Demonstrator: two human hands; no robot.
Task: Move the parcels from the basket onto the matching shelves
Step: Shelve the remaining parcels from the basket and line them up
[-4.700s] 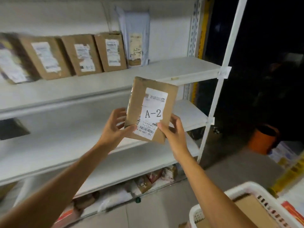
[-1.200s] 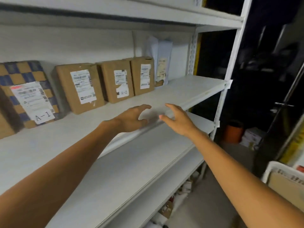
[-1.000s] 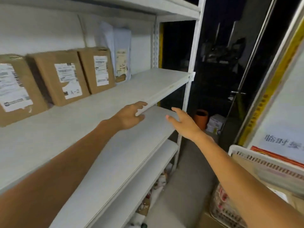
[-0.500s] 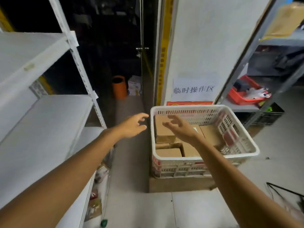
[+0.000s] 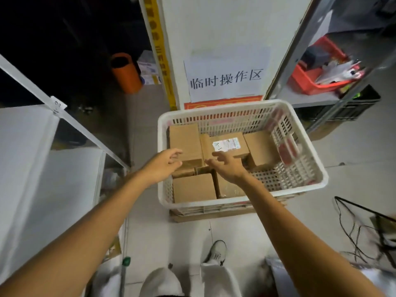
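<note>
A white slatted basket stands on the floor in front of me, holding several brown cardboard parcels. One parcel lies with a white label upward, marked A-1. An unlabelled parcel sits at the basket's back left, and another parcel at the front left. My left hand hovers over the basket's left rim, fingers loosely spread and holding nothing. My right hand reaches over the middle of the basket, just before the labelled parcel, fingers relaxed and empty.
White shelves run along my left, with a tag marked A-2 on the post. A white wall with a paper sign rises behind the basket. An orange bin, a red tray on a grey rack and loose cables surround it.
I have put the A-2 parcel away and turned from the shelves to the basket. Both empty hands have come down over the parcels.
</note>
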